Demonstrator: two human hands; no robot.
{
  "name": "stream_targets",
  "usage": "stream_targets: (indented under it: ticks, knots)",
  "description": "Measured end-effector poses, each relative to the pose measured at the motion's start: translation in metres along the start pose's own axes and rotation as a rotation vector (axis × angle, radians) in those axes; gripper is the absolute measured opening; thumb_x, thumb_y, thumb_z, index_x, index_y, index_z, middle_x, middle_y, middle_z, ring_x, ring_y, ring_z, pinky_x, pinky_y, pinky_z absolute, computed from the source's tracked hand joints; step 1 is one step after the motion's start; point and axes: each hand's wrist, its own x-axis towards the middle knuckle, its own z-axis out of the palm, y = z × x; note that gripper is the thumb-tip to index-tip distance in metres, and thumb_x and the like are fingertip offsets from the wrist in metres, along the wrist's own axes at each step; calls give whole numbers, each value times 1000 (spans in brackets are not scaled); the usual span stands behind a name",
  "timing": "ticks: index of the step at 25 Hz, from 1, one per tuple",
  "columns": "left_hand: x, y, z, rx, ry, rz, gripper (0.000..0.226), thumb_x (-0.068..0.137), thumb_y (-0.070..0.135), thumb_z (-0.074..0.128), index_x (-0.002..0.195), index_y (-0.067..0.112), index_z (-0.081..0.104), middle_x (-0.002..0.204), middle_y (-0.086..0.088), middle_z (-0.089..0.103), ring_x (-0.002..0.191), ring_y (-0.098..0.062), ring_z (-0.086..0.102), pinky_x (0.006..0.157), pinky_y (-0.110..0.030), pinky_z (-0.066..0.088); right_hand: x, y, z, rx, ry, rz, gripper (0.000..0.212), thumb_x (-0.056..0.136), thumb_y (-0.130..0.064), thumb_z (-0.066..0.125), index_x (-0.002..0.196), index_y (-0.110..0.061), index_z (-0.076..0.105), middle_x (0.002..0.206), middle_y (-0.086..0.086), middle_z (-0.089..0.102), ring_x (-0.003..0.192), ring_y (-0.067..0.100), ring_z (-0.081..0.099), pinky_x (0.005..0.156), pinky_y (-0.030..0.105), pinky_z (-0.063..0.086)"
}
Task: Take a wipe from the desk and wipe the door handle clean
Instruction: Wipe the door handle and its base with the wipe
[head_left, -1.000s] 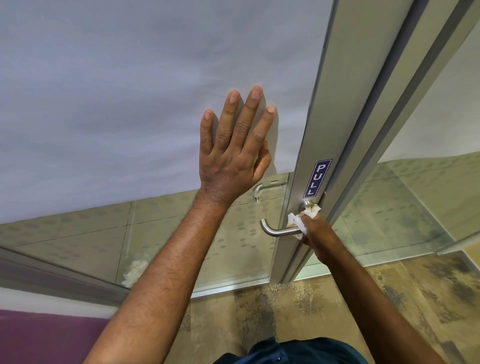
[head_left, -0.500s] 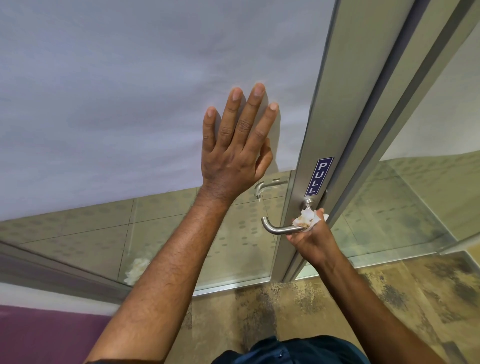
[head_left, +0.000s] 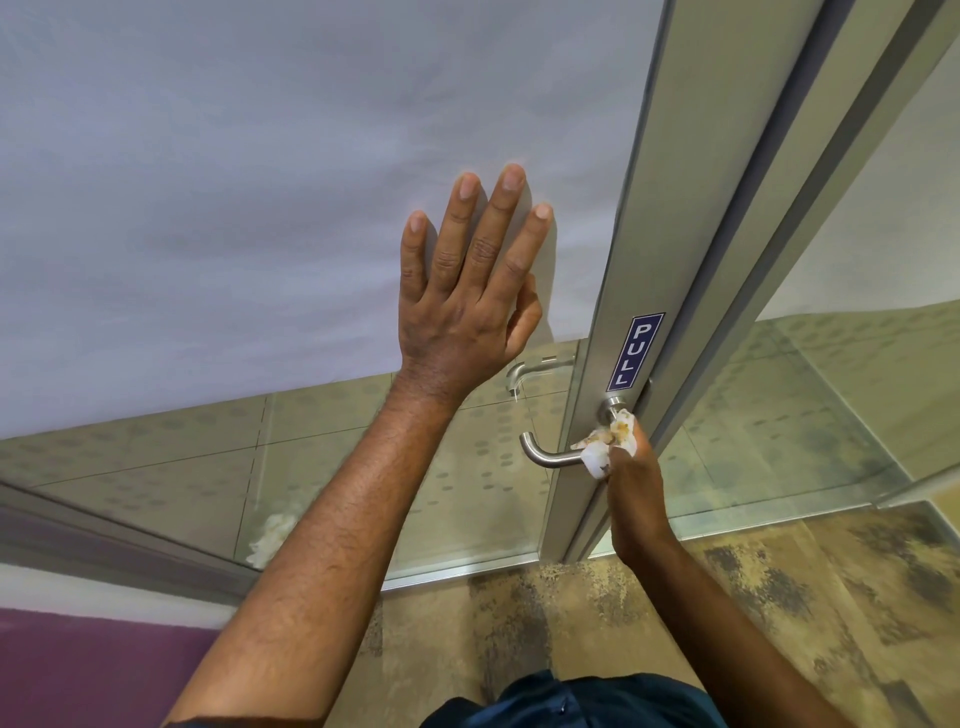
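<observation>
right hand (head_left: 631, 483) is pinching a stained white wipe (head_left: 605, 444) against the door handle (head_left: 550, 456), right under the blue "PULL" sticker (head_left: 635, 352), left hand (head_left: 467, 306) is lying flat on the frosted glass (head_left: 260, 182), fingers spread

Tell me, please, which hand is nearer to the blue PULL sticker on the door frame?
The right hand, pressing the wipe on the door handle just below the PULL sticker. The left hand lies flat on the frosted panel, farther left of it.

Brushed metal door handle (head_left: 551, 457), stained crumpled paper wipe (head_left: 605, 448), frosted glass (head_left: 260, 208)
</observation>
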Motion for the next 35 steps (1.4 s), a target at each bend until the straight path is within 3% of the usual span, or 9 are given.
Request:
stream_targets:
  ticks: [3,6,9,11,15,18,24,29,35]
  knots:
    - [0,0,0,-1,-12,-2,64,99,27,59,160,20,41,165,-10,35,156,-34,18,134,-50,-5,4,16,1,-347,-11,-249,47,103,-20,36,148,-14,42,142,13,51,122,27,57,97,36,52]
    - [0,0,0,1,-15,-2,65,99,27,60,160,20,40,165,-10,34,156,-34,19,134,-49,-6,6,31,-3,-634,-3,-438,57,105,-20,37,159,-10,22,166,12,29,142,29,44,118,49,35]
    - [-1,1,0,0,-4,-5,65,98,27,61,160,19,42,164,-11,38,155,-35,22,134,-50,-4,4,37,-13,-813,-30,-613,61,104,-30,33,158,-3,26,168,15,25,153,31,29,126,50,23]
    - [-1,1,0,-1,0,-5,64,98,27,60,160,19,43,164,-11,38,156,-34,21,134,-50,-3,2,40,-20,-994,-34,-793,60,101,-26,39,155,0,31,166,18,27,157,33,18,127,53,17]
    - [-1,0,1,-2,-15,-8,65,99,27,59,161,20,38,166,-10,32,157,-32,16,134,-49,-5,8,41,-28,-1224,-36,-1046,58,86,-14,70,140,-1,50,143,22,57,141,40,47,121,61,29]
    - [-1,0,2,-9,-15,-10,65,99,27,59,161,20,39,166,-10,32,157,-32,16,134,-50,-5,16,33,-28,-1319,-30,-1094,39,91,-28,62,126,-13,56,122,11,68,121,31,60,120,57,30]
    - [-1,0,2,-10,-9,-7,64,99,27,58,160,21,40,166,-10,33,157,-33,17,134,-49,-5,20,34,-11,-1272,-39,-1169,31,92,-39,50,112,-16,56,98,4,59,90,26,55,100,47,38]
    - [-2,1,3,-14,-12,-11,64,100,27,57,161,21,39,166,-10,33,158,-33,16,134,-49,-5,5,30,15,-1312,3,-1073,49,98,-62,39,100,-17,58,88,5,63,83,25,56,92,46,42]
    - [-4,0,6,-1,-18,-24,66,100,29,57,162,21,37,168,-9,27,166,-23,-8,135,-50,-5,-3,3,46,-1474,-66,-865,67,99,-69,21,95,-16,62,57,1,64,55,24,61,69,39,41]
